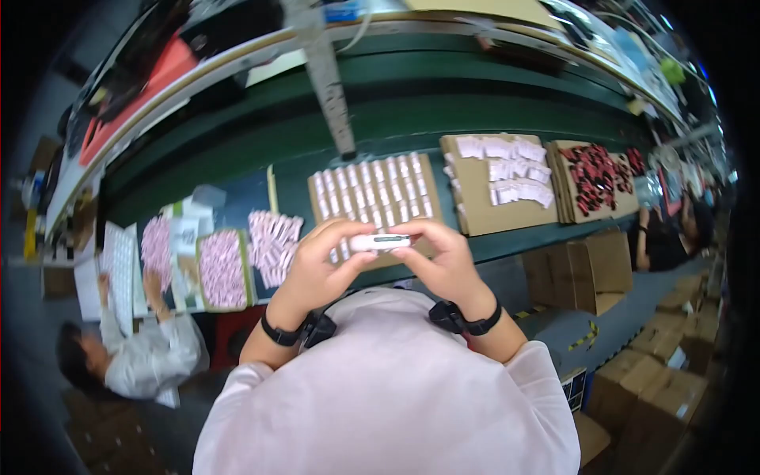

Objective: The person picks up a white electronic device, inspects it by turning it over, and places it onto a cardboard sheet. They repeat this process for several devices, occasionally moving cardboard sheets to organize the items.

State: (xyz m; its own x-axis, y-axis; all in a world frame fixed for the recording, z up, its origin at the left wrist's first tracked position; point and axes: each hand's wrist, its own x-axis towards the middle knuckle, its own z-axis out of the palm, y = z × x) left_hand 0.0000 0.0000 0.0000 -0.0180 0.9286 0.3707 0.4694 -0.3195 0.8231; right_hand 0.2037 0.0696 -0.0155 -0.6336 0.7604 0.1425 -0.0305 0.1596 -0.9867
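Observation:
Between the fingertips of both hands I hold a small white oblong piece (369, 243) with a dark strip along one face. My left hand (323, 260) pinches its left end, while my right hand (445, 261) grips the right end with thumb and forefinger. Just beyond my hands lies a cardboard sheet (431, 176) bearing rows of small pale pink pieces (368, 190). My hands hide the sheet's near part. A loose heap of similar pink pieces (272, 244) sits to the left of my left hand.
Pink pieces fill a green-edged tray (247, 277) farther left, near a co-worker (162, 352). Rightward, cardboard sheets (475, 206) carry pink pieces and red-and-black pieces (595, 178). An open carton (566, 273) stands below the bench at right. A metal post (328, 87) rises behind the sheet.

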